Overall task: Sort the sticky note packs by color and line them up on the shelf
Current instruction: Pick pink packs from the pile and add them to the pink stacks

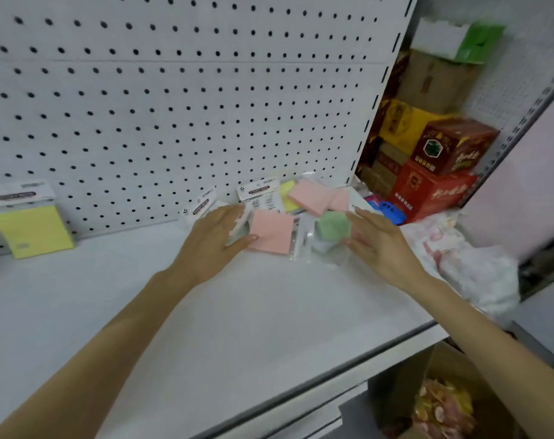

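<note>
From the head camera, a white shelf point(269, 312) runs in front of a perforated white back panel point(174, 90). One yellow sticky note pack point(31, 231) stands alone at the far left of the shelf and leans against the panel, with its white header card on top.

The rest of the packs lie in a loose pile at the back right of the shelf. A pink pack point(270, 231) lies flat at the front of the pile, and a second pink pack point(310, 196) sits tilted behind it. A green pack point(332, 226) is just to the right, and a yellow pack point(287, 198) is partly buried at the back.

The left hand point(215, 239) reaches into the pile from the left. Its fingers point(234, 212) are straight and spread over a clear-wrapped pack point(199, 207), and its thumb touches the left edge of the front pink pack. The right hand point(380, 245) comes in from the right, its fingers point(362, 215) extended and apart, just beside the green pack; whether they actually touch it is blurred. Neither hand visibly grips anything.

Past the shelf's right end, red cartons point(434, 191) and a brown carton point(434, 80) are stacked. A crumpled white plastic bag point(478, 270) lies near the right wrist.
</note>
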